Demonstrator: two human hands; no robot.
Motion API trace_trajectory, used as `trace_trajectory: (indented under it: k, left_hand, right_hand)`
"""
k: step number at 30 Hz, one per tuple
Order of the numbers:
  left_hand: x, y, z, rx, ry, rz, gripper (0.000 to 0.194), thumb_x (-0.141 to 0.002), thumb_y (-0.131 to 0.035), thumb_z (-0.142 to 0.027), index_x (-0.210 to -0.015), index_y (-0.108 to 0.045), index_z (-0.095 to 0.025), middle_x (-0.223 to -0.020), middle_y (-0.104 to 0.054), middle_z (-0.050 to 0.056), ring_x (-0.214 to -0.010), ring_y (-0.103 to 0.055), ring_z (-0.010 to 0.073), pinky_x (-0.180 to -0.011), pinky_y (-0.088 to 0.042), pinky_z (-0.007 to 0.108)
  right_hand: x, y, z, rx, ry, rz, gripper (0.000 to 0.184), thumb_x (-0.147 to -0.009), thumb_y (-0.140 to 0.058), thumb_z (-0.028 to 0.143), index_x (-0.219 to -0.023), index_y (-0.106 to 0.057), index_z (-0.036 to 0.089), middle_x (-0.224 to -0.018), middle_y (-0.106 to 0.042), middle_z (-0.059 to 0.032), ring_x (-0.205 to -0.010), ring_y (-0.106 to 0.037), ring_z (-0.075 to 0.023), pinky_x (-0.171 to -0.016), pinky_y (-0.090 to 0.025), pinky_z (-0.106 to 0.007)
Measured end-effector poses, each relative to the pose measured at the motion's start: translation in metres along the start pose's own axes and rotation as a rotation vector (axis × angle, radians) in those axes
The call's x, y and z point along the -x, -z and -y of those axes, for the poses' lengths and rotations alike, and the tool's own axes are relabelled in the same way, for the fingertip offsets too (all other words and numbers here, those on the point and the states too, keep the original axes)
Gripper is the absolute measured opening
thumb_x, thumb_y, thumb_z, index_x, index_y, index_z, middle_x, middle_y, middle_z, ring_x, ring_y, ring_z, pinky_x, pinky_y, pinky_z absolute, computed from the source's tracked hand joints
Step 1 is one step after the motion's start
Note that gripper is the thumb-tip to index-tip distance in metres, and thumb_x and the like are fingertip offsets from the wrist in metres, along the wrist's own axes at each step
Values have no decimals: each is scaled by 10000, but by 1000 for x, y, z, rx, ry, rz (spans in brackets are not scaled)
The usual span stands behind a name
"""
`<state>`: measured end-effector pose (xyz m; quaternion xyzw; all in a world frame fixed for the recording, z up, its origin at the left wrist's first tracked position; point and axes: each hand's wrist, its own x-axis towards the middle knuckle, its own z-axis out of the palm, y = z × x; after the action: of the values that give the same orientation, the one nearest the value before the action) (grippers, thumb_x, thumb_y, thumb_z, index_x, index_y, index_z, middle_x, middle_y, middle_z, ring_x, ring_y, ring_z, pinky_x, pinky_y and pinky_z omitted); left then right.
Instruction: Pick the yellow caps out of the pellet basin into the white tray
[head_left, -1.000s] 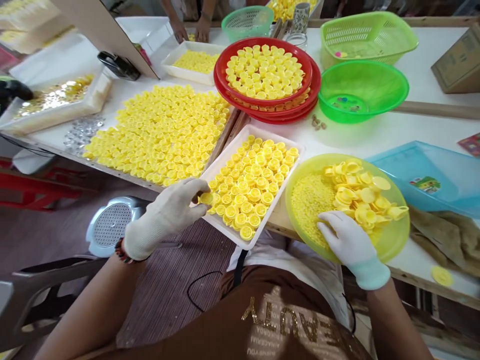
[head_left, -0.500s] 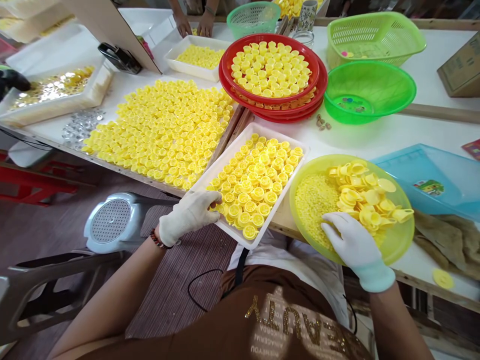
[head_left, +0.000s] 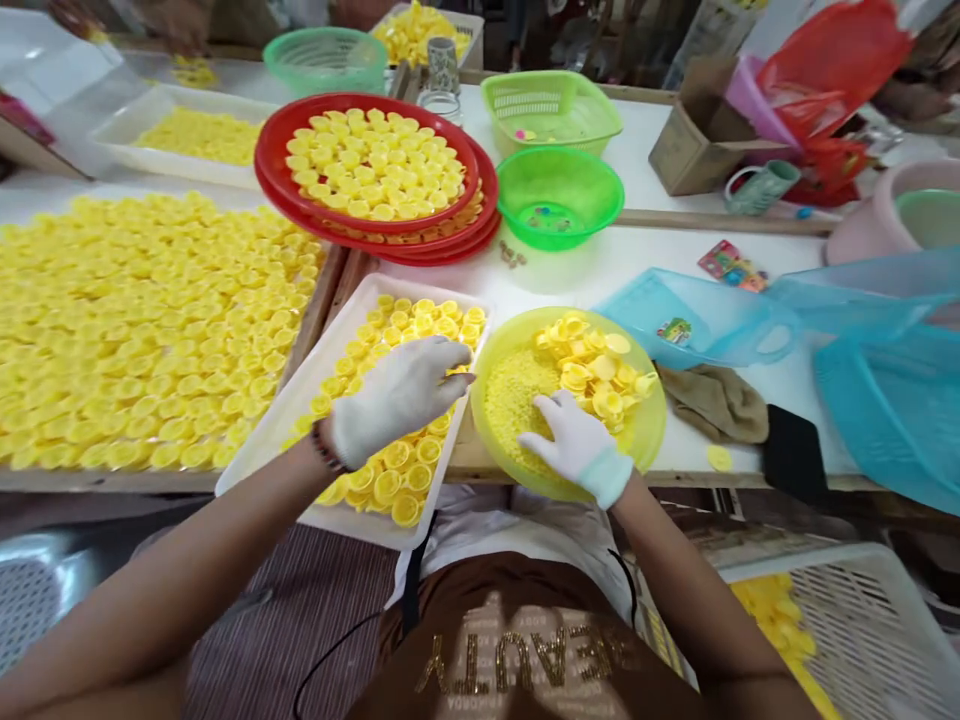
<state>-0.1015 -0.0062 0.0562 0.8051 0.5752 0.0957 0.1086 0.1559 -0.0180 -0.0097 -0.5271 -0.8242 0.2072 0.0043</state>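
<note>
The left hand [head_left: 405, 395], in a white glove, is over the right side of the white tray [head_left: 307, 380], with its fingertips close to the yellow bowl [head_left: 646, 430]. The thumb and first finger of its grip are near each other, but I cannot tell if they pinch something. The right hand [head_left: 574, 440], in a white glove too, is down in the bowl, and its grip is spread, thumb and fingers apart, by the tiny yellow bits [head_left: 514, 390]. Next to the bits, on the far right side of the bowl, is a pile of yellow cups [head_left: 600, 370]. The tray is full of round yellow pieces [head_left: 405, 480], and its near end pokes out past the near edge of the tabletop [head_left: 675, 250]. The bowl sits at that same near edge, just right of the tray. Lots more yellow caps [head_left: 135, 340] cover the left part, right up to the near edge. Behind the tray are stacked red trays [head_left: 270, 165] with yellow pieces on top, and a green bowl [head_left: 517, 210] is beside them. Right of the yellow bowl, near the front edge, lies a brown cloth [head_left: 712, 400]
</note>
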Motion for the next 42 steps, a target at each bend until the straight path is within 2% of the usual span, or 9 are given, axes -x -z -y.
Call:
trace_trajectory:
  k: [5, 11, 16, 20, 22, 28, 32, 38, 42]
  left_hand:
    - [-93, -42, -53, -67, 2, 77, 236, -905, -519, -225, -1061, -678, -146, -1090, -692, 131, -998, -662, 247, -833, -498, 331]
    - [-129, -59, -70, -132, 62, 115, 280, -901, -469, -164, -999, -712, -63, -1018, -709, 211, -942, -692, 299, -788, -511, 376]
    - [-111, -29, -60, -96, 82, 150, 260, -826, -556, -308, -867, -747, -136, -858, -732, 135, -792, -674, 242, -669, -470, 317]
    - [-79, -15, -53, 33, 75, 410, 192, -698, -611, -327, -672, -715, -168, -631, -657, 51, -582, -564, 170, -534, -366, 284]
    - [-64, -18, -50, 94, 61, 460, 179, -701, -586, -296, -654, -704, -168, -603, -637, 33, -564, -542, 153, -532, -352, 278]
    - [-30, -28, -40, 123, -34, 281, 246, -877, -492, -286, -843, -709, -175, -793, -703, 58, -738, -625, 190, -684, -437, 305]
    - [-17, -35, -48, 50, -72, 226, 279, -844, -591, -289, -1086, -672, -176, -1011, -685, 92, -909, -644, 242, -794, -489, 349]
    - [-27, -62, -71, -62, -164, 177, 348, -833, -601, -334, -1142, -630, -178, -1040, -629, 102, -957, -611, 278, -846, -481, 412]
    - [-39, -67, -78, -67, -207, 221, 296, -851, -565, -302, -1109, -641, -179, -1067, -623, 107, -974, -611, 287, -859, -473, 432]
  right_hand:
    - [-3, 4, -4, -13, 83, 122, 355, -897, -596, 515, -1008, -600, 178, -1031, -601, -85, -866, -596, -216, -766, -436, -330]
    - [-2, 6, -19, -71, 203, 154, 233, -885, -568, 266, -1097, -627, 188, -1047, -610, -73, -875, -579, -195, -788, -423, -315]
    - [-7, 3, -21, -139, 192, 117, 180, -870, -530, 144, -986, -663, 182, -978, -633, -69, -899, -578, -197, -819, -430, -314]
    - [-6, 1, -27, -241, 245, 79, 139, -872, -550, 119, -935, -664, 167, -940, -652, -65, -904, -583, -196, -857, -449, -327]
    - [-3, 2, -29, -289, 272, 28, 132, -879, -551, 120, -941, -657, 168, -940, -657, -64, -904, -590, -199, -867, -462, -344]
    - [-2, 13, -18, -422, 384, -228, 129, -927, -520, 147, -969, -634, 190, -958, -666, -67, -947, -609, -206, -887, -489, -371]
    - [-11, 15, -7, -460, 420, -272, 159, -929, -500, 148, -993, -637, 197, -970, -669, -70, -967, -613, -210, -902, -495, -386]
    - [-2, 25, -18, -484, 302, -422, 173, -897, -513, 160, -1000, -637, 220, -1000, -677, -60, -952, -621, -209, -884, -494, -376]
    - [7, 31, -29, -477, 254, -426, 133, -900, -521, 175, -972, -627, 215, -980, -681, -56, -921, -630, -200, -843, -501, -353]
